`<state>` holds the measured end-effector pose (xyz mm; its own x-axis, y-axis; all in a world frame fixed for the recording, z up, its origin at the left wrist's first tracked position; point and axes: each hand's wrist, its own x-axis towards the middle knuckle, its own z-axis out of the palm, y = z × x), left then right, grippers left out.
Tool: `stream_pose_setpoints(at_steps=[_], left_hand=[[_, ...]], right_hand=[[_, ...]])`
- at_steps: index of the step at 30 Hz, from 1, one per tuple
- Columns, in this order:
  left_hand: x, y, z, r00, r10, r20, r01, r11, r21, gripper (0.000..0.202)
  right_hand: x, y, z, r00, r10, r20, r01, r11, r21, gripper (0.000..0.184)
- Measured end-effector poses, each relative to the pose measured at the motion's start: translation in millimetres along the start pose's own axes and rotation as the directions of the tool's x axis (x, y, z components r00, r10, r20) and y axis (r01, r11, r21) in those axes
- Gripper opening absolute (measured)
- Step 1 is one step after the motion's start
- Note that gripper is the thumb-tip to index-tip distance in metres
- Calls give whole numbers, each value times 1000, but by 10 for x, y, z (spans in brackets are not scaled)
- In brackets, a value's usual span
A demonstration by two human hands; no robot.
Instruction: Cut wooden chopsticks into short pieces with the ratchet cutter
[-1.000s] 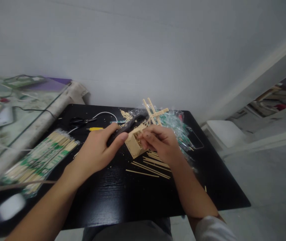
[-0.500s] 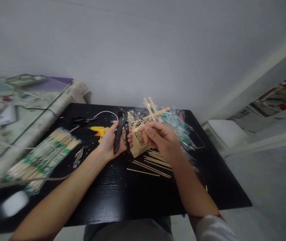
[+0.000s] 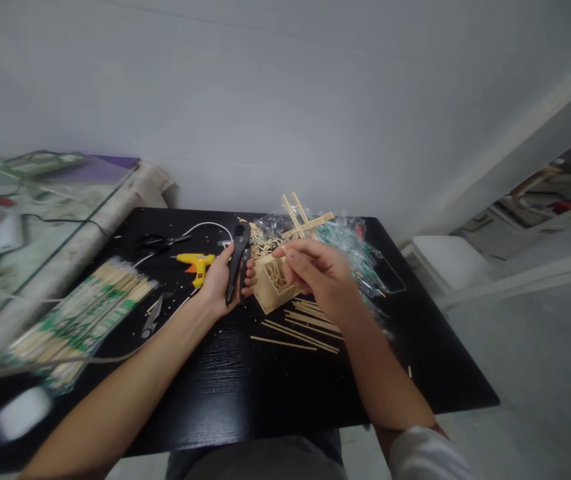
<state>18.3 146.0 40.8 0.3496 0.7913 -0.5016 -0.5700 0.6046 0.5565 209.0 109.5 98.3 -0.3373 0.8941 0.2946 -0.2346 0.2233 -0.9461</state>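
Observation:
My left hand (image 3: 218, 283) is wrapped round a pair of black hand cutters (image 3: 236, 267), head up and handles pointing down. My right hand (image 3: 318, 270) is closed in a pinch over the right side of a small open wooden box (image 3: 267, 293). Whatever sits between its fingertips is too small to make out. Short cut stick pieces (image 3: 276, 272) lie inside the box. Behind it is a heap of more cut pieces (image 3: 263, 245). A crossed frame of joined sticks (image 3: 299, 215) rises behind my right hand. Several long loose sticks (image 3: 290, 334) lie in front of the box.
A yellow glue gun (image 3: 198, 265), black scissors (image 3: 158, 241) and a grey folding knife (image 3: 152, 318) lie left on the black table (image 3: 215, 393). Bagged sticks (image 3: 85, 313) fill the left edge, near a blurred white object (image 3: 24, 413). Clear-and-green plastic wrappers (image 3: 348, 243) lie at right.
The cutters' handles have come closer together in my left hand, which has shifted slightly left in view. My right hand keeps its pinch almost in place. The whole view has shifted slightly.

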Motion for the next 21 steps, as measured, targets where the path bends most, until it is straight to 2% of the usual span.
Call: stream_pose_setpoints(at_steps=[6,12,16,18,21], left_hand=[[32,9,-29,1000,-17,26,18,999,-32,61],[41,-9,11,998,-29,-53,33,997,72,60],[58,-38,12,997,-45,-56,49,996,76,61],[69,-36,-18,998,-54,-33,56,996,62,60],[73,-13,-68,996,-47,71,48,999,-2,60]], right_hand=[[6,-9,0,1000,-18,6,18,1000,-20,18],[7,-37,14,1000,-6,5,6,999,-40,19],[4,-40,7,1000,-15,-15,14,998,-57,16],[3,-36,-5,999,-10,-32,8,997,-75,20],[1,-24,-19,999,-3,-47,-1,997,-83,25]])
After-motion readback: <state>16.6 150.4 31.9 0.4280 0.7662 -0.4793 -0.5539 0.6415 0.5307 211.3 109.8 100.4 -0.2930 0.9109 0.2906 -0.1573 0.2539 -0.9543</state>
